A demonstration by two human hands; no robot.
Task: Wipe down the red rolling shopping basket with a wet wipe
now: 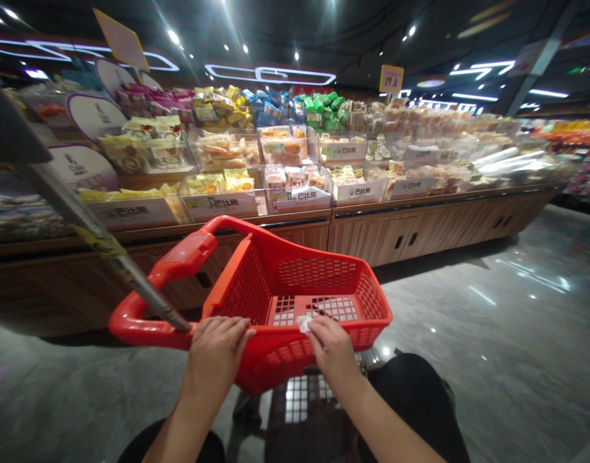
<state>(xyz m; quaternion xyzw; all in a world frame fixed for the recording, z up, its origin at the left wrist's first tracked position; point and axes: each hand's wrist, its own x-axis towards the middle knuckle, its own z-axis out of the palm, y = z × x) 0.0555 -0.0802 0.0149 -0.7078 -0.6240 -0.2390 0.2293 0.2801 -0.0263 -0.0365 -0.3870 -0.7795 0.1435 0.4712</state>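
Note:
A red plastic shopping cart [288,247] stands right in front of me, and the bottom grid of its basket shows through from above. My left hand [218,347] lies over the near rim beside the handle end, its fingers curled onto the edge. Further right along the same rim, my right hand [328,341] pinches a small crumpled white tissue [304,323] between thumb and fingers. The tissue is at the rim's edge. A grey metal pole [102,235] with yellow tape slants down from the upper left to the cart's handle [186,254].
Behind the cart runs a long wooden display counter [382,235] with clear bins of packaged snacks [280,148]. A price sign [391,79] stands above it. Grey shiny floor [497,321] extends to the right. My dark-clothed knee [415,399] is close to the cart.

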